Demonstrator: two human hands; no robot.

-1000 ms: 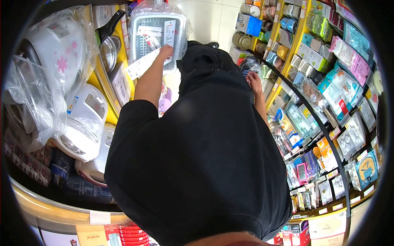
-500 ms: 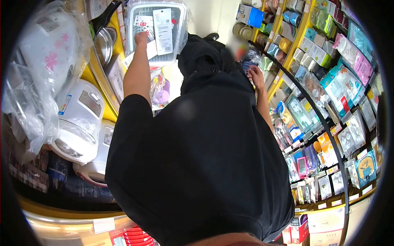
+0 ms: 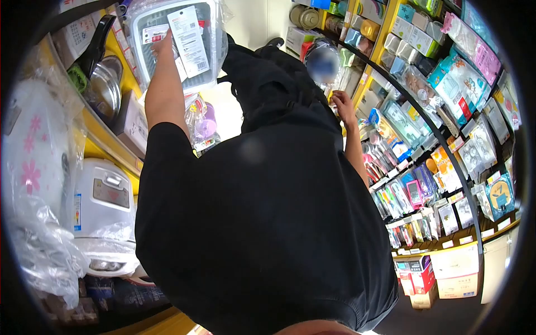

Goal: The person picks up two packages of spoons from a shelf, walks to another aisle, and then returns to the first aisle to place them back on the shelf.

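My left hand point(image 3: 163, 49) reaches into a white-rimmed plastic basket point(image 3: 210, 14), its fingers closed at a small white-and-red package point(image 3: 154, 33); the fingertips are partly hidden. Right beside it in the basket lies a long white hang-card package point(image 3: 188, 42), tilted, with printed text and a barcode. My right hand point(image 3: 343, 107) hangs away from the basket, near the shelves on the right. Its fingers are loosely bent and apart, with nothing visible in them.
On the left are a wrapped white rice cooker point(image 3: 103, 198), a plastic-covered flowered item point(image 3: 33, 145) and steel pan lids point(image 3: 103, 86). A purple item point(image 3: 205, 125) sits below the basket. Shelves of packaged goods point(image 3: 460, 100) line the right; cardboard boxes point(image 3: 453, 273) stand below.
The view has shifted, so the basket now appears further left and higher. My left hand has moved slightly among the packages, which lie differently. My right hand has lowered a little beside the shelves.
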